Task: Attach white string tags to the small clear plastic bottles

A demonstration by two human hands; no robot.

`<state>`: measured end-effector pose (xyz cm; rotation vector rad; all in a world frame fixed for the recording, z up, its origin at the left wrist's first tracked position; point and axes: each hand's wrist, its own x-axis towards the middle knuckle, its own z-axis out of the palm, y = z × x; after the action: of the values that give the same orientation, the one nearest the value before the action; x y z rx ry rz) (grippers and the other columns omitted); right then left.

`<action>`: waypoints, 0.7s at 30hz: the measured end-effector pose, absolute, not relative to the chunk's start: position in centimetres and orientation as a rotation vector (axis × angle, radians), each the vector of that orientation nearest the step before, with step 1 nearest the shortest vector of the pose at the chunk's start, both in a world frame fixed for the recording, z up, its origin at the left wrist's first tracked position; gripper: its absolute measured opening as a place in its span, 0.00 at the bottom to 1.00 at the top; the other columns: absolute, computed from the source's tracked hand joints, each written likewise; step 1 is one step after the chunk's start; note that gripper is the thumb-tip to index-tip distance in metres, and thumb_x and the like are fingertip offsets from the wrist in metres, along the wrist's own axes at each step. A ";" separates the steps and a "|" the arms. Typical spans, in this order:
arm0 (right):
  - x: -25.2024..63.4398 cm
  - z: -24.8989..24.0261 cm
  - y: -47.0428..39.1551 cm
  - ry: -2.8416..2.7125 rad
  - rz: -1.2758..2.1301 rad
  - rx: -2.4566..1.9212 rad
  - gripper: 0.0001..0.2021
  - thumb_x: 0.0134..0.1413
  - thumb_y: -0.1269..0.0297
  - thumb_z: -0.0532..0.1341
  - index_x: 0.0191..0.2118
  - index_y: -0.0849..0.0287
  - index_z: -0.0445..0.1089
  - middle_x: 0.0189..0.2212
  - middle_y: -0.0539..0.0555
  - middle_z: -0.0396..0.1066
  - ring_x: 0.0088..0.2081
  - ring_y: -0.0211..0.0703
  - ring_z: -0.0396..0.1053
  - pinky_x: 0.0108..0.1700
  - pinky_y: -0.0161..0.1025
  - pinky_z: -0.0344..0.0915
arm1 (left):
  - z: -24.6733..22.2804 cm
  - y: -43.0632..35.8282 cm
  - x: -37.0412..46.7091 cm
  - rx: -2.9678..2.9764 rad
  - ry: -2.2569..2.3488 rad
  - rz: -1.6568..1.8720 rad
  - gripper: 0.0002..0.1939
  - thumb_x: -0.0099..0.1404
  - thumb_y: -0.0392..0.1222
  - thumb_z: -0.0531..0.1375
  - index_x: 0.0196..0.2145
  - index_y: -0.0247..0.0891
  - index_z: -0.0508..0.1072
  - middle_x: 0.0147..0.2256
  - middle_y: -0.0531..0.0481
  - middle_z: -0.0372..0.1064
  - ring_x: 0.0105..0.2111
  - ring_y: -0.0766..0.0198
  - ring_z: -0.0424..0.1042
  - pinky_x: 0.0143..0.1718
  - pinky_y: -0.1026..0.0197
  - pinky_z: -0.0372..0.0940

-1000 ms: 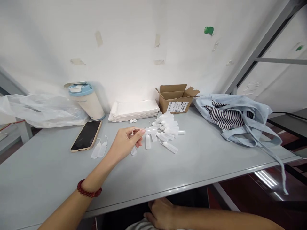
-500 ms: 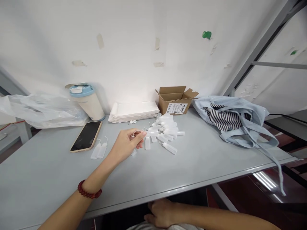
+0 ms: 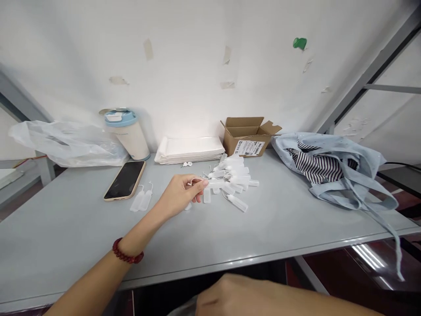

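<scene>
Bottle (image 3: 216,185) of translucent plastic, pinched between the thumb and fingers of our left hand (image 3: 184,193), is in front of the cardboard box (image 3: 230,145) and somewhat to its left. A thin strand (image 3: 194,179) curves above the fingers, and the body points right, overlapping the pile of bottles (image 3: 237,169) in front of the box; whether they touch we cannot tell. We judge that a light pinch near the strand end serves best here: the walls look soft enough to dent, and the strand could snag on its neighbours, so lifting clear before any turn seems wise. Our right hand (image 3: 219,296) is low, well in front of the box, blurred and cut off; we cannot tell whether it is open or closed.

Left of the box, just beside it, is a stack of white packets (image 3: 190,150), with small white pieces (image 3: 187,164) before it. Farther left of the box, two loose bottles (image 3: 145,201) lie near a dark-screened phone (image 3: 125,181).

As for writing, the box bears a white label (image 3: 251,148) whose dense print is too small for us to read. The cup (image 3: 131,137), well left of the box, carries a faint line of lettering, also illegible to us.
</scene>
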<state>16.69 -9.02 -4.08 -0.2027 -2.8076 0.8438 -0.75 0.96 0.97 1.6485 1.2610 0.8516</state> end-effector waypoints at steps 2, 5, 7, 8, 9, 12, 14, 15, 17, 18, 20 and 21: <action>17.9 -1.0 -6.9 -2.485 0.502 -0.409 0.08 0.63 0.68 0.51 0.38 0.61 0.67 0.29 0.53 0.71 0.31 0.36 0.68 0.32 0.30 0.64 | 1.0 0.9 -0.9 1.645 1.233 0.840 0.17 0.59 0.51 0.59 0.21 0.36 0.68 0.19 0.54 0.66 0.21 0.67 0.67 0.24 0.66 0.60; 18.7 0.8 -2.2 -2.144 -0.005 -0.780 0.12 0.59 0.61 0.57 0.43 0.65 0.66 0.41 0.65 0.69 0.43 0.48 0.68 0.42 0.42 0.66 | 1.1 0.9 -1.0 1.634 1.185 0.837 0.19 0.61 0.53 0.57 0.20 0.36 0.67 0.18 0.53 0.66 0.21 0.67 0.66 0.24 0.65 0.60; 18.5 0.6 0.6 -2.268 0.082 -0.820 0.14 0.62 0.58 0.55 0.44 0.65 0.65 0.40 0.63 0.69 0.37 0.45 0.68 0.38 0.41 0.66 | 1.1 1.0 -0.9 1.620 1.166 0.849 0.19 0.60 0.54 0.58 0.21 0.36 0.68 0.18 0.54 0.65 0.20 0.67 0.66 0.24 0.65 0.61; 18.3 0.3 1.6 -2.357 0.194 -0.830 0.12 0.64 0.60 0.51 0.42 0.63 0.66 0.35 0.59 0.70 0.32 0.41 0.67 0.35 0.38 0.65 | 1.0 1.1 -0.8 1.609 1.159 0.858 0.18 0.59 0.54 0.58 0.22 0.36 0.69 0.18 0.54 0.65 0.20 0.67 0.66 0.25 0.64 0.62; 18.1 -0.1 2.3 -2.379 0.268 -0.851 0.13 0.65 0.61 0.49 0.40 0.63 0.66 0.32 0.57 0.69 0.31 0.40 0.67 0.33 0.37 0.64 | 0.9 1.1 -0.7 1.597 1.152 0.874 0.17 0.59 0.53 0.59 0.23 0.36 0.70 0.19 0.54 0.65 0.20 0.67 0.66 0.25 0.64 0.63; 17.7 -1.3 3.1 -2.335 0.454 -0.922 0.14 0.66 0.63 0.47 0.36 0.62 0.67 0.28 0.53 0.68 0.29 0.38 0.65 0.33 0.35 0.61 | 0.3 1.3 -0.4 1.562 1.140 0.936 0.15 0.57 0.52 0.60 0.27 0.35 0.72 0.21 0.53 0.66 0.22 0.66 0.68 0.26 0.63 0.66; 17.9 -2.0 3.1 -2.290 0.483 -0.944 0.14 0.66 0.60 0.48 0.36 0.62 0.66 0.26 0.52 0.66 0.28 0.37 0.63 0.32 0.35 0.61 | 0.1 1.3 -0.2 1.540 1.161 0.983 0.15 0.57 0.52 0.60 0.28 0.35 0.72 0.23 0.52 0.67 0.23 0.65 0.70 0.27 0.62 0.67; 18.0 -2.3 3.1 -2.274 0.463 -0.934 0.14 0.65 0.59 0.49 0.37 0.62 0.66 0.26 0.52 0.66 0.28 0.37 0.63 0.32 0.35 0.60 | 0.0 1.4 -0.2 1.534 1.174 0.990 0.15 0.58 0.52 0.60 0.28 0.35 0.72 0.24 0.51 0.68 0.24 0.64 0.70 0.28 0.62 0.68; 18.3 -3.0 3.1 -2.253 0.385 -0.875 0.14 0.65 0.59 0.48 0.41 0.62 0.65 0.28 0.53 0.66 0.28 0.39 0.62 0.33 0.36 0.61 | 0.0 1.3 -0.2 1.553 1.185 0.938 0.16 0.59 0.52 0.58 0.27 0.35 0.71 0.24 0.50 0.69 0.24 0.64 0.71 0.29 0.62 0.68; 18.4 -3.2 3.1 -2.244 0.353 -0.842 0.14 0.65 0.60 0.47 0.43 0.63 0.64 0.29 0.55 0.66 0.29 0.39 0.63 0.33 0.37 0.61 | 0.0 1.3 -0.3 1.582 1.181 0.887 0.17 0.60 0.53 0.57 0.26 0.35 0.70 0.23 0.51 0.69 0.23 0.64 0.71 0.29 0.62 0.67; 18.5 -3.4 3.0 -2.228 0.345 -0.806 0.15 0.66 0.59 0.45 0.43 0.64 0.64 0.31 0.56 0.66 0.31 0.41 0.63 0.34 0.38 0.61 | 0.1 1.2 -0.4 1.659 1.168 0.798 0.19 0.63 0.53 0.55 0.22 0.36 0.68 0.20 0.52 0.67 0.21 0.66 0.69 0.26 0.64 0.64; 18.4 -3.4 3.0 -2.217 0.380 -0.806 0.15 0.66 0.59 0.45 0.41 0.63 0.64 0.30 0.56 0.66 0.31 0.40 0.62 0.34 0.38 0.61 | 0.1 1.1 -0.5 1.696 1.166 0.773 0.20 0.64 0.53 0.54 0.21 0.36 0.67 0.18 0.53 0.66 0.20 0.66 0.68 0.24 0.64 0.63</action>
<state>18.45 2.99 -3.41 -0.8064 -2.2167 0.3796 -0.50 1.13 0.11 1.6956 1.1656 0.7726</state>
